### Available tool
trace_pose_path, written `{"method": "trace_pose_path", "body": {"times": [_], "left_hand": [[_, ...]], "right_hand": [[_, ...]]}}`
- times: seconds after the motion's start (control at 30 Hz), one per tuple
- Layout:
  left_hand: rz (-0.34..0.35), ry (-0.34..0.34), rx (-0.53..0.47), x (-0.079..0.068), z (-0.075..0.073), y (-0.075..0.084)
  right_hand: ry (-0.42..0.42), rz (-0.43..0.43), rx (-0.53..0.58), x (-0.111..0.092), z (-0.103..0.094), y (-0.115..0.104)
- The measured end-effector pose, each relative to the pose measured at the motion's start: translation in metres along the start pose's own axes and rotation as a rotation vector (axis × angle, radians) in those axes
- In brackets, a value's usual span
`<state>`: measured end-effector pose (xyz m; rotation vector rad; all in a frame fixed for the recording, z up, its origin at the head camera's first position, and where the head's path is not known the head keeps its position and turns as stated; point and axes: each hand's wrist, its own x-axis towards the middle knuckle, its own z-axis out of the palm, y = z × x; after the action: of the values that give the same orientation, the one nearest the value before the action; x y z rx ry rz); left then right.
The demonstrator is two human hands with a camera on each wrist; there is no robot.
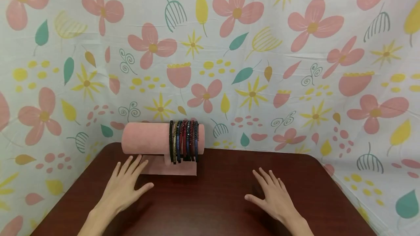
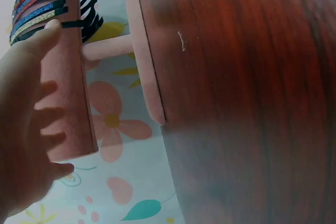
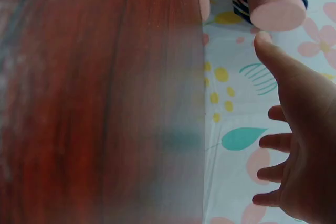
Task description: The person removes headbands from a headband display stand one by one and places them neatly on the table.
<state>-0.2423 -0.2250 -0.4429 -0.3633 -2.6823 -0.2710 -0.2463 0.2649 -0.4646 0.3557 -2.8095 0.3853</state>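
Observation:
A pink padded roll stand (image 1: 146,138) is at the back left of the table, its roll lying sideways on a short post above a flat pink base (image 1: 164,169). Several glittery headbands (image 1: 183,141) in black, gold, blue and red hang side by side round the roll's right part. My left hand (image 1: 126,183) is in front of the stand's left end, fingers straight and spread, holding nothing. On the right, my right hand (image 1: 273,196) hovers with spread fingers and an empty palm, well apart from the stand. In the left wrist view the headbands (image 2: 42,9) show toothed ends.
The dark reddish-brown wooden table (image 1: 210,199) has rounded back corners. Behind and beside it hangs a white cloth (image 1: 210,65) printed with pink flowers, yellow shapes and green leaves. A small pale fleck (image 2: 181,41) shows on the tabletop in the left wrist view.

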Motion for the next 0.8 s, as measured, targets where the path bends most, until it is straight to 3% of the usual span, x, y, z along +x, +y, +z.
{"method": "trace_pose_path", "body": {"times": [0.27,0.37,0.6,0.8], "left_hand": [[0.154,0.346,-0.037,0.011,-0.015,0.003],[0.207,0.432,-0.065,0.02,-0.019,0.004],[0.244,0.488,-0.091,0.039,-0.03,0.009],[0.243,0.521,-0.083,0.058,-0.041,0.009]], "right_hand": [[0.075,-0.06,0.041,0.003,0.0,-0.004],[0.116,-0.089,0.066,0.005,0.001,-0.007],[0.194,-0.151,0.108,0.012,-0.002,-0.018],[0.209,-0.198,0.148,0.016,-0.006,-0.028]]}}
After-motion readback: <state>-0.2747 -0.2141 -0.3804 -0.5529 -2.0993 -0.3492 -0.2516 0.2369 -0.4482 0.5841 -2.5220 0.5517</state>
